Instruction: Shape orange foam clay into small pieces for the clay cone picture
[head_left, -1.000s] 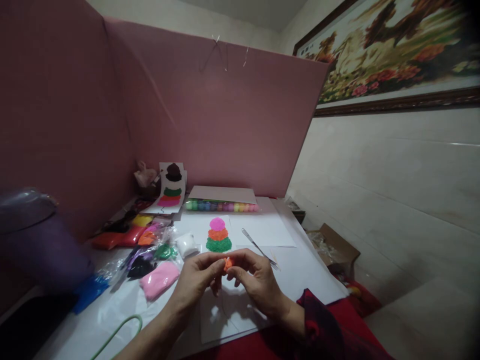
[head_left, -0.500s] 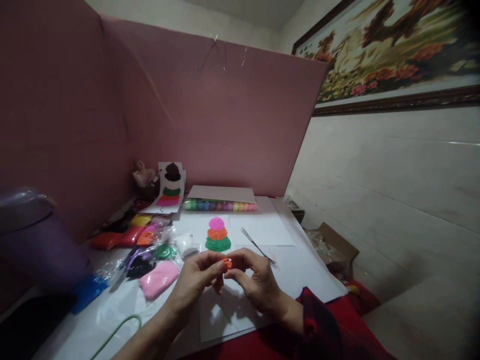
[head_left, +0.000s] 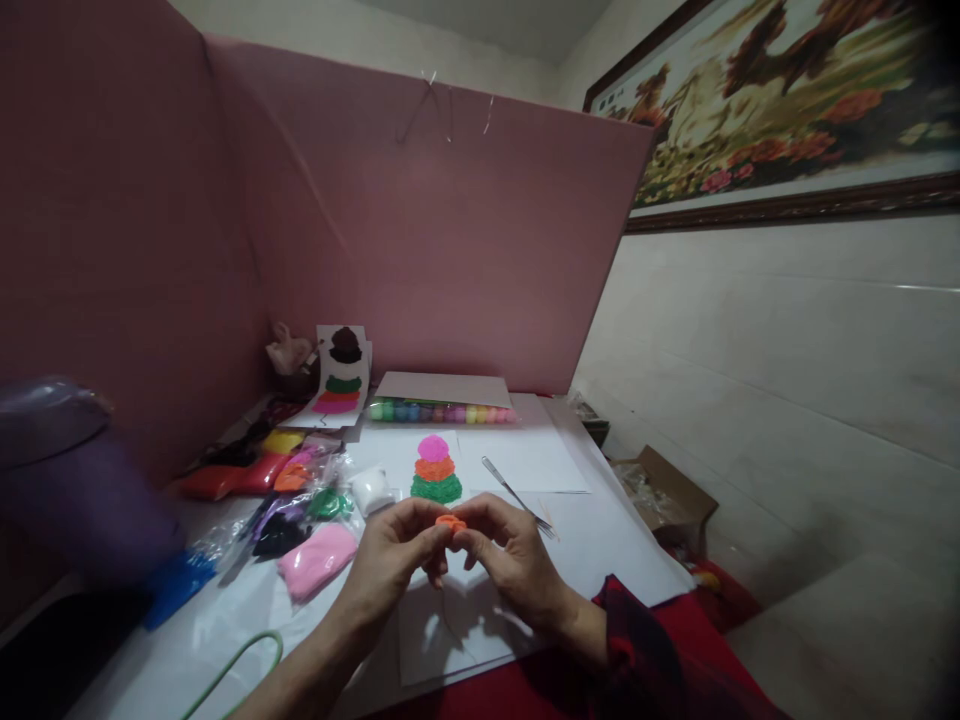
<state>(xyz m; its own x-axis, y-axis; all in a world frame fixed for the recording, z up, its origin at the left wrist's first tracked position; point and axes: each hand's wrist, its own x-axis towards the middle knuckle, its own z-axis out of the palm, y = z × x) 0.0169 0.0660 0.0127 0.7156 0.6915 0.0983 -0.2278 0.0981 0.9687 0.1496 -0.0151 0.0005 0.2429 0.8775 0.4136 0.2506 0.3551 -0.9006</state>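
A small lump of orange modelling clay (head_left: 451,523) is pinched between my two hands, above the white paper. My left hand (head_left: 401,545) grips its left side with thumb and fingers. On the opposite side, the thumb and fingertips of my right hand (head_left: 510,550) are closed on the same lump. Just beyond the hands lies a sheet with a stacked shape in pink, orange and green (head_left: 435,468). A pair of metal tweezers (head_left: 517,495) rests to the right of it. Part of the clay is hidden by the fingers.
Bags of coloured clay lie on the left, including a pink bag (head_left: 318,560) and a white bag (head_left: 371,490). Farther back are a row of coloured pots (head_left: 442,412) and a drawing (head_left: 341,385). A purple bin (head_left: 82,500) and a cardboard box (head_left: 667,495) flank the table.
My right thumb and fingers have closed in on the orange clay, which now shows wider and flatter between both hands. The things on the table have not moved.
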